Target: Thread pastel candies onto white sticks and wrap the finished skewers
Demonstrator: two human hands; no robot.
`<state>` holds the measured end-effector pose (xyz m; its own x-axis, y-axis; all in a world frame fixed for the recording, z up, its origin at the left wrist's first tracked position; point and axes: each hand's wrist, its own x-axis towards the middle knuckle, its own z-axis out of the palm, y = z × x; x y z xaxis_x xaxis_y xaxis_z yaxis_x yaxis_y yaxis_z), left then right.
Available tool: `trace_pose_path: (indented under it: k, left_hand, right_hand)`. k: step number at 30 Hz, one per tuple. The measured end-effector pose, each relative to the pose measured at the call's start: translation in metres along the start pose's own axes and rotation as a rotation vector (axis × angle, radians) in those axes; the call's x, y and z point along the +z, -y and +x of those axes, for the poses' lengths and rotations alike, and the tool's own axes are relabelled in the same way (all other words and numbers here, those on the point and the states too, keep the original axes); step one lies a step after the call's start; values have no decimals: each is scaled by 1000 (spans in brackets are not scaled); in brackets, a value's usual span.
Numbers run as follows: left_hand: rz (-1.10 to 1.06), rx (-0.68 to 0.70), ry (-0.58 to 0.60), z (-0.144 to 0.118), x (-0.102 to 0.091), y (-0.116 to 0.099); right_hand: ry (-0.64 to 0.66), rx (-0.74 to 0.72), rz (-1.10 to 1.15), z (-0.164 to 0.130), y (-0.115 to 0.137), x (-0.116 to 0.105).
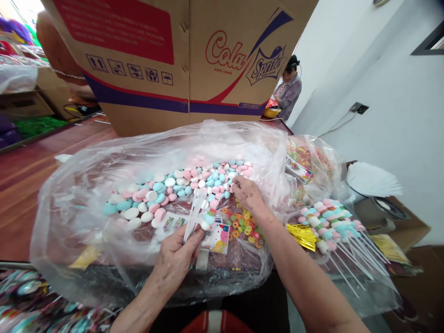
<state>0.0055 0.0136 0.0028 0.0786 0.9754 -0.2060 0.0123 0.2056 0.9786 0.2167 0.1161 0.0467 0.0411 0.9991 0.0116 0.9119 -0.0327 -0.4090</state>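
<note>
Between left fingers (189, 238), sticks (194, 213) upright.

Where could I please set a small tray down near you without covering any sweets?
Bare wood table lies left of the plastic bag, before the cardboard box. Right of the bag is crowded: finished skewers, gold ties.

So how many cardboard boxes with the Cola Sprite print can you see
1. The printed cardboard box stands behind the plastic bag of marshmallow candies. Others may be hidden behind it.
</note>
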Motion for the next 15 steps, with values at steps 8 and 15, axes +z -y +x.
trace_pose_path:
  k: [8, 15]
  left_hand:
    - [28, 9, 17, 0, -2, -1]
    - [29, 12, 36, 1, -2, 3]
  right_hand:
    - [-4, -37, -353, -2, 14, 11]
    - [92, -188, -269, -5, 4, 3]
